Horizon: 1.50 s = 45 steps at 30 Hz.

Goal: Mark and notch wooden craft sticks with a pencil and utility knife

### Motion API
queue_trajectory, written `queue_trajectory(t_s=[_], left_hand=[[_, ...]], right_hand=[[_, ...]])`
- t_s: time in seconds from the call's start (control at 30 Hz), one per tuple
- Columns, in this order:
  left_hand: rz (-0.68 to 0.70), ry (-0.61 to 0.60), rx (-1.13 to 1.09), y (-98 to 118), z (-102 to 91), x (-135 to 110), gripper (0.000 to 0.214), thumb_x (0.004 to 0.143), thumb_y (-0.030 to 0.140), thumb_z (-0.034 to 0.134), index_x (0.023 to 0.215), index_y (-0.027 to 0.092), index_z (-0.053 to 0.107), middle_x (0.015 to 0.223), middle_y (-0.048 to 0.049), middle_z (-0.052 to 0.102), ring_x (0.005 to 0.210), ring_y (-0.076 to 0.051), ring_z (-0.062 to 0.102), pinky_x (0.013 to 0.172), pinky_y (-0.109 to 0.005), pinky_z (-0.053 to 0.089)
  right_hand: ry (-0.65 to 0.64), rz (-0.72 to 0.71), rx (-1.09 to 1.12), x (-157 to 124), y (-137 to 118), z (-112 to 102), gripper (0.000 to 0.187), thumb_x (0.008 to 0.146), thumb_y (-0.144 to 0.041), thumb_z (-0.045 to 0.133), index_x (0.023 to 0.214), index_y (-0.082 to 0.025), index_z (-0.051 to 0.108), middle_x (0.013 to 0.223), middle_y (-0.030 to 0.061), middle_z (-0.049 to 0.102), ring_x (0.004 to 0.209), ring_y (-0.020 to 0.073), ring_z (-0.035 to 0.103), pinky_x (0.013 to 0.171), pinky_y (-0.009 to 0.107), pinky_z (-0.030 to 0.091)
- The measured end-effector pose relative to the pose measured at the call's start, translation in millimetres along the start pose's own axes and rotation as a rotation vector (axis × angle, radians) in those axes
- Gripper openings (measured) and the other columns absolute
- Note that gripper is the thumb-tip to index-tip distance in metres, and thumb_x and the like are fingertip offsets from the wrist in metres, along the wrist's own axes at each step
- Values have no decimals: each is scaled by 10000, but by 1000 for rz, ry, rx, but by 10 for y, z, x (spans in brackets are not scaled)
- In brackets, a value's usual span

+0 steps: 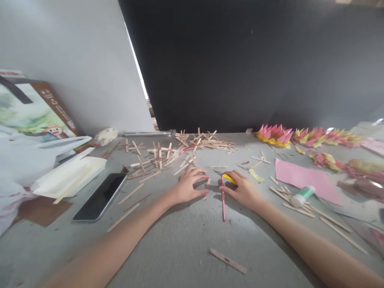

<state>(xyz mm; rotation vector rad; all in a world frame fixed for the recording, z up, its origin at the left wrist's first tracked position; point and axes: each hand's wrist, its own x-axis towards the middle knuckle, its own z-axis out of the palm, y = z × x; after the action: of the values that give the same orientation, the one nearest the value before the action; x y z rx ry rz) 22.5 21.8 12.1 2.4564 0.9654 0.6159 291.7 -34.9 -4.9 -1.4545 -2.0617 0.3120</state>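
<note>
My left hand [192, 186] rests low over the grey tabletop with its fingers curved and its thumb apart. A short piece of wooden craft stick [207, 188] lies at its fingertips; I cannot tell whether they press on it. My right hand [244, 189] has its fingers over a yellow craft knife [229, 179], whose thin blade points left. Against the right thumb is a red pencil [223, 208], lying lengthwise toward me. Beyond both hands, a single craft stick [218, 167] lies crosswise. Closer to me is another craft stick [228, 261] with a dark mark.
Piled craft sticks [210, 142] stretch along the back. A phone [100, 197] and an open white box [72, 178] are at left. On the right are pink paper [304, 180], a glue stick [303, 196], loose sticks and folded pink-yellow paper pieces [274, 136]. A dark panel [255, 64] stands behind.
</note>
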Motion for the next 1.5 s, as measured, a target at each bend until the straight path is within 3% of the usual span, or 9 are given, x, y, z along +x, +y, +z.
queue_trajectory(t_s=[0.17,0.27,0.43,0.67,0.83,1.0,1.13,1.3,1.5], left_hand=[[-23,-14,48,-36,72,-49,437,859,463,781,1267,315,734,1383,-90,652,1356,-342,494,1159,-575,318],[-11,-25,48,-27,74,-56,490,885,457,755,1355,341,683,1403,-86,640,1363,-335,487,1151,-566,325],[-3,-34,57,-23,74,-58,351,901,442,730,1239,349,754,1398,-76,635,1362,-337,490,1153,-565,325],[-2,-31,46,-24,75,-58,313,864,419,773,1156,305,785,1407,-85,631,1359,-346,497,1162,-564,325],[1,-28,31,-50,88,-55,425,819,558,801,1153,297,778,1416,-93,632,1366,-359,492,1170,-588,308],[-12,-32,17,-35,84,-41,567,778,623,815,1240,301,749,1426,-103,633,1370,-368,494,1178,-590,290],[-16,-69,35,-11,73,-42,636,790,659,787,1321,316,717,1457,-99,611,1384,-386,481,1164,-609,306],[-69,-10,53,-39,117,-50,611,749,673,814,1232,301,772,1497,-110,569,1397,-403,459,1168,-622,312],[-83,-26,65,-70,136,-33,622,763,664,808,1252,282,759,1531,-121,545,1408,-413,440,1176,-652,277]], right_hand=[[4,37,-91,12,31,41,333,940,-533,661,1151,-276,662,1024,44,708,841,240,691,703,323,457],[85,109,-136,50,116,49,236,982,-453,611,1088,-249,661,1031,67,702,870,250,679,721,329,447],[223,127,-70,64,176,20,236,1040,-408,486,1065,-224,630,1001,95,695,918,273,660,790,360,463],[35,-49,27,-36,-3,5,244,1031,-447,527,1158,-260,618,1063,71,713,814,216,692,742,322,486],[57,90,-103,35,106,66,261,999,-468,554,1123,-257,644,1061,73,718,832,237,695,698,318,466],[202,196,-30,41,160,66,411,1037,-441,457,1357,-183,477,1000,109,720,852,275,690,770,380,488],[162,96,117,-38,93,41,367,1063,-408,416,1361,-200,468,1034,106,726,716,223,673,763,379,516],[31,-165,144,-66,83,-4,303,1057,-406,486,1250,-262,669,1142,113,713,989,251,708,894,394,549],[-116,-345,39,28,240,-100,324,1066,-378,495,1235,-294,758,1102,86,759,1003,254,698,912,427,556]])
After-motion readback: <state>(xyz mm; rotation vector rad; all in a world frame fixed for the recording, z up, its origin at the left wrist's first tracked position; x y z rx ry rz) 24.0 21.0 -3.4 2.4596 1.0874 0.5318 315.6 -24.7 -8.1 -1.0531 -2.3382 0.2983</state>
